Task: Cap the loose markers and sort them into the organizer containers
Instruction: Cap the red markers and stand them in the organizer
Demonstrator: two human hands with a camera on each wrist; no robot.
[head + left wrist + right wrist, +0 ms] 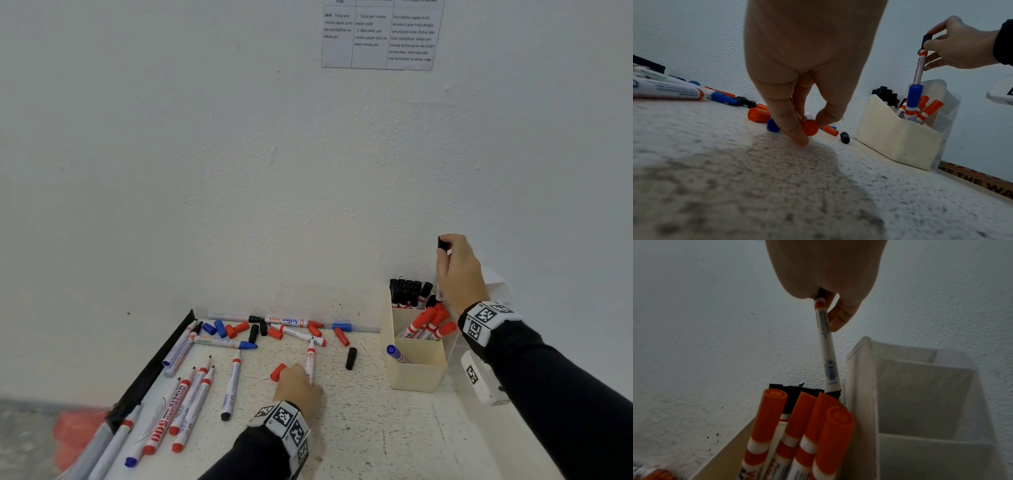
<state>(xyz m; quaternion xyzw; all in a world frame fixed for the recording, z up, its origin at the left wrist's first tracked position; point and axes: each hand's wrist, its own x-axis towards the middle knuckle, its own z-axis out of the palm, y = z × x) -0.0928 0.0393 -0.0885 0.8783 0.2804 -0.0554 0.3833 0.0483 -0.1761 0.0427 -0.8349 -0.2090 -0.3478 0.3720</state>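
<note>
We read "WHITE BOARD" on the marker (pixel 919 68) in the right grip, "500" on a marker (pixel 158 432) left of the left grip, "Artline" on another (pixel 287 321) beyond it.

The wall notice (pixel 380 34) is cut off above, its print too blurred to read.

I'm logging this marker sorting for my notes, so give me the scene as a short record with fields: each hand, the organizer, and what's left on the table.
left hand: pinches a red cap low over the table
right hand: holds a black-capped marker upright over the organizer, lower end among the black markers
organizer compartments: black markers at the back, red markers in the middle, one blue marker in front
loose on table: uncapped markers and red, blue and black caps
</note>
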